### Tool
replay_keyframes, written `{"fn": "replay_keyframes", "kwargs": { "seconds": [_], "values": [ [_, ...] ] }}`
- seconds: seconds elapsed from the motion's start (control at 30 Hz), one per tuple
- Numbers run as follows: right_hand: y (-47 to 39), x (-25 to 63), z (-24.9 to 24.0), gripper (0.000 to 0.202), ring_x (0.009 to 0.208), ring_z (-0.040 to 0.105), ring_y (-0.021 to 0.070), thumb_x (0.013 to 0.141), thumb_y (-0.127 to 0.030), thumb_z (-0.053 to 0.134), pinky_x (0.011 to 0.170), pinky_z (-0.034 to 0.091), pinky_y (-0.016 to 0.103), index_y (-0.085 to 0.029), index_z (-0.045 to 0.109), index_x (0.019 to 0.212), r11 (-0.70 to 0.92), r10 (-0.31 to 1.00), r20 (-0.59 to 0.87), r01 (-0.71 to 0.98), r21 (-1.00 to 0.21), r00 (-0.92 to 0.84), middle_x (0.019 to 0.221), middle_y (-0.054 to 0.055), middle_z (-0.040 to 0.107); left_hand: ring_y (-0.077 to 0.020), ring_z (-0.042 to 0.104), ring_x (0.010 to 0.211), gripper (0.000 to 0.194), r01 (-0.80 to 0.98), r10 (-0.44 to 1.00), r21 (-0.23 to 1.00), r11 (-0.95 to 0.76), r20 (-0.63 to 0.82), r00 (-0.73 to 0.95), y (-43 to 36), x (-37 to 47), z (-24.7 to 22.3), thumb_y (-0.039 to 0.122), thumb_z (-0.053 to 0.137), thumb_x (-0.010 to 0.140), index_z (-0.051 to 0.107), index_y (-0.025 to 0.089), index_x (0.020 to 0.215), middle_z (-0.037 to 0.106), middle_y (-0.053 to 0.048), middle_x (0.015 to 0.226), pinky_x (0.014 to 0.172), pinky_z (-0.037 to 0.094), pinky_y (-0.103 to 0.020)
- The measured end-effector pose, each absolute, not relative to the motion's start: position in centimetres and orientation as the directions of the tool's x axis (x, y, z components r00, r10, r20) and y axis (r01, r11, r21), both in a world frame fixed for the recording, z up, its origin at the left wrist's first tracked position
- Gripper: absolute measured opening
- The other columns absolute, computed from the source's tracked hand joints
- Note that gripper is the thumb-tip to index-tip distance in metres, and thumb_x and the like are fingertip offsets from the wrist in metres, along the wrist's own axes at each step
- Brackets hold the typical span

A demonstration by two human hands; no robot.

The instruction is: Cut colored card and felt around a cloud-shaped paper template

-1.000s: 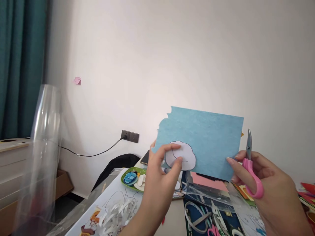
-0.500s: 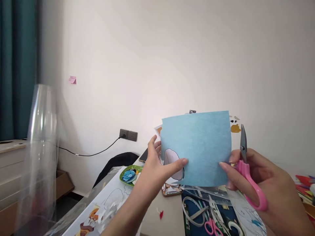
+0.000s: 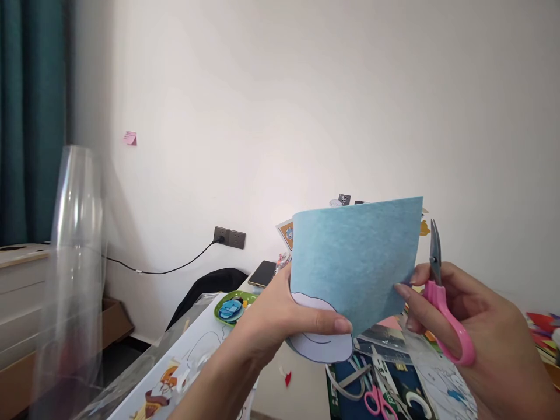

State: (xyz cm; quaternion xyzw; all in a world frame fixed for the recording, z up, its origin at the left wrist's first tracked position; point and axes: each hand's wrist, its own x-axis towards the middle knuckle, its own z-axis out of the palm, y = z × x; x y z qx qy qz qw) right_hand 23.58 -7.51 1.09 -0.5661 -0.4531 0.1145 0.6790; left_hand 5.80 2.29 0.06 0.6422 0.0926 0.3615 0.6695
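A light blue felt-like sheet [image 3: 354, 256] is held up between my two hands, its left side curved. My left hand [image 3: 284, 315] grips the sheet's lower left, the thumb pressing a pale lilac paper cutout [image 3: 321, 347] with a dark outline against it. At the sheet's right edge, my right hand [image 3: 464, 315] pinches it between thumb and finger. The same hand carries pink-handled scissors [image 3: 441, 309], their blades pointing up and closed. My left hand's other fingers are hidden behind the sheet.
A green dish [image 3: 219, 318] of blue cut pieces stands at left, near a phone [image 3: 262, 273]. Below lie a second pair of pink scissors [image 3: 378, 402], a red scrap [image 3: 287, 378] and a printed sheet [image 3: 196, 356]. A clear plastic roll [image 3: 74, 262] stands far left.
The sheet has turned and bent, its right side rising slightly. My left hand has closed over the lilac cutout, which now lies lower and more sideways. The right hand has barely moved.
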Motion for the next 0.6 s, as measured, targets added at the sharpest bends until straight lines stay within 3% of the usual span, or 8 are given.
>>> {"fn": "replay_keyframes", "kwargs": {
  "seconds": [0.17, 0.37, 0.47, 0.6],
  "values": [
    [-7.4, 23.6, 1.1, 0.031, 0.043, 0.048, 0.0052, 0.061, -0.044, 0.079, 0.042, 0.047, 0.010, -0.025, 0.057, 0.073, 0.341, 0.664, 0.500, 0.369, -0.864, 0.556, 0.061, -0.007, 0.056, -0.0305, 0.057, 0.102, 0.056, -0.308, 0.604, 0.945, -0.109, 0.309, 0.735, 2.5, 5.3, 0.2, 0.021, 0.080, 0.061, 0.057, 0.018, 0.112, 0.064, -0.009, 0.103, 0.089, 0.043, -0.044],
    [-7.9, 23.2, 1.0, 0.025, 0.046, 0.048, 0.0081, 0.062, -0.042, 0.076, 0.041, 0.045, 0.011, -0.027, 0.060, 0.075, 0.279, 0.627, 0.529, 0.470, -0.838, 0.572, 0.054, -0.006, 0.053, -0.0280, 0.059, 0.094, 0.046, -0.319, 0.668, 0.940, -0.119, 0.313, 0.675, 2.8, 5.3, -0.1, 0.024, 0.079, 0.061, 0.061, 0.016, 0.102, 0.064, -0.009, 0.096, 0.080, 0.046, -0.038],
    [-8.1, 22.9, 0.7, 0.018, 0.051, 0.051, 0.0086, 0.065, -0.036, 0.074, 0.044, 0.046, 0.013, -0.027, 0.062, 0.074, 0.314, 0.523, 0.661, 0.599, -0.737, 0.539, 0.067, -0.005, 0.058, -0.0258, 0.061, 0.083, 0.042, -0.327, 0.715, 0.939, -0.108, 0.301, 0.631, 2.9, 5.1, -0.2, 0.025, 0.078, 0.061, 0.061, 0.015, 0.097, 0.064, -0.008, 0.088, 0.072, 0.047, -0.035],
    [-8.4, 22.7, 0.1, 0.011, 0.076, 0.060, 0.0118, 0.069, -0.024, 0.072, 0.065, 0.050, 0.012, -0.028, 0.066, 0.077, 0.425, 0.275, 0.849, 0.735, -0.529, 0.452, 0.088, -0.004, 0.063, -0.0247, 0.060, 0.078, 0.041, -0.361, 0.794, 0.924, -0.130, 0.315, 0.521, 2.7, 4.7, -0.1, 0.027, 0.077, 0.061, 0.059, 0.015, 0.096, 0.063, -0.008, 0.084, 0.070, 0.048, -0.037]
  ]
}}
